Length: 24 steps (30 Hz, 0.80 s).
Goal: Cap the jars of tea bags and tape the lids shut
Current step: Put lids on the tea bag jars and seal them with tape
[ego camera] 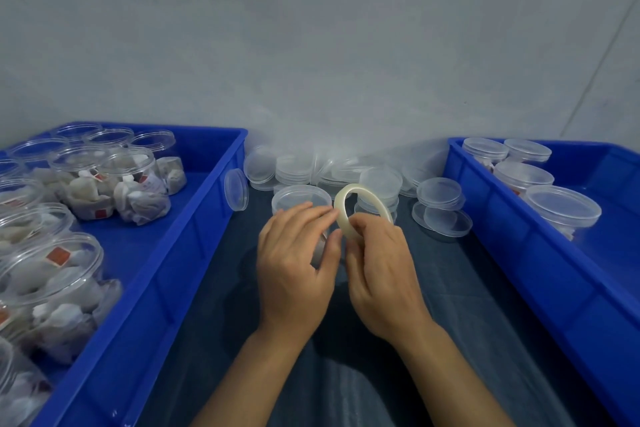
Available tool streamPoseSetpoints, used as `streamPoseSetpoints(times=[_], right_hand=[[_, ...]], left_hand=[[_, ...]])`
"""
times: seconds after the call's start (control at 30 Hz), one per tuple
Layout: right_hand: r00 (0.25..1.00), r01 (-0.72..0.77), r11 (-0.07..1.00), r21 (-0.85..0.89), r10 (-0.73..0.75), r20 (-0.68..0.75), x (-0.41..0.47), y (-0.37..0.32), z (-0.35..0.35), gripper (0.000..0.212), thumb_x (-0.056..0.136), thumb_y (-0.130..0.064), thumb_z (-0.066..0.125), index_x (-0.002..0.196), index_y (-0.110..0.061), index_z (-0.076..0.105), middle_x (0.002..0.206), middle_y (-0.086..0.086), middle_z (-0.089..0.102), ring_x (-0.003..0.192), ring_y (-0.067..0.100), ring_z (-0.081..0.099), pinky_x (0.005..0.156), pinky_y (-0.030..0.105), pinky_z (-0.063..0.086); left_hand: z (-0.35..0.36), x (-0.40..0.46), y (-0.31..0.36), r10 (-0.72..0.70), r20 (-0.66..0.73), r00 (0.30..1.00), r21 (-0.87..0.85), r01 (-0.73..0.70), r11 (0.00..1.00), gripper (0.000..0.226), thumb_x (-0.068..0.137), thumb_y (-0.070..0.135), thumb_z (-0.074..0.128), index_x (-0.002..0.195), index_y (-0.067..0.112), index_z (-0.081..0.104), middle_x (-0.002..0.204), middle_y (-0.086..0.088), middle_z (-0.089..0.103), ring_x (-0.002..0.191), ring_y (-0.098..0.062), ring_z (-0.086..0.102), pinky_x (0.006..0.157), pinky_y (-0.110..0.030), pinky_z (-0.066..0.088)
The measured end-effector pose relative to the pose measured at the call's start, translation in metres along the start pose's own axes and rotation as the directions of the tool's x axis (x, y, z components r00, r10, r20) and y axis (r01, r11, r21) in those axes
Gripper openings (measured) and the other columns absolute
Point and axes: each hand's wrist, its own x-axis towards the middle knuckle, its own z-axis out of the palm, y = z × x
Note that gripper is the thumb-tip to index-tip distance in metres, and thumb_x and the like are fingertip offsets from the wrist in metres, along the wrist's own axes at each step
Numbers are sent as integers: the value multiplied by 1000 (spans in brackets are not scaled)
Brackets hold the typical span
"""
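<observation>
Between two blue bins, on dark cloth, I see my right hand [379, 270] pinching a pale tape roll [360, 199] upright, just beside my left hand [294, 263], fingers curled round a capped clear jar [300, 199]. Left bin [166, 274] holds uncapped jars of tea bags [135, 184]; right bin [519, 253] holds capped jars [562, 206]. Loose clear lids [440, 191] lie behind.

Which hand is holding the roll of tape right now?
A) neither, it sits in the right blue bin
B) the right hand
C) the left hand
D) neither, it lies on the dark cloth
B: the right hand grips the roll of tape upright beside the capped jar, while the left hand rests on that jar.
</observation>
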Motion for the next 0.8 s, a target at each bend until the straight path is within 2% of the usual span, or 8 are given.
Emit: streamPoseSetpoints(times=[0.2,0.37,0.57,0.67,0.8], right_hand=[[994,54,998,-36,-50,98,2,-1,-7,9,101,-8,54,107,-12,60,87,-3,54,79,19,47,78,37,41],[991,78,995,-55,-71,117,4,-1,-12,11,99,-6,58,107,-11,61,88,-6,52,78,15,44,79,32,39],[989,71,997,-33,-65,136,4,-3,-13,12,99,-6,57,108,-10,62,88,-4,53,79,18,46,80,32,39],[987,80,996,-36,-74,145,4,-4,-13,12,98,-5,57,108,-10,62,87,-4,53,79,18,45,80,30,37],[986,87,996,-35,-81,149,4,-5,-12,12,97,-5,58,108,-9,61,86,-3,53,78,20,46,78,34,39]], left_hand=[[-7,6,-2,-97,-25,995,-141,92,986,4,96,17,76,99,15,77,105,14,71,105,-7,63,90,-41,53],[-9,10,-3,-112,13,994,-131,113,985,8,96,25,73,93,17,74,100,19,67,102,-4,61,91,-33,49],[-12,13,-3,-111,73,991,-92,118,989,11,97,30,62,91,21,66,96,22,58,95,-7,56,87,-37,46],[-13,13,-3,-112,94,989,-77,120,990,11,96,30,60,89,21,62,93,18,59,91,-12,55,85,-39,45],[-13,14,-5,-108,97,989,-57,114,992,11,92,27,59,87,18,61,90,13,60,88,-16,54,83,-40,44]])
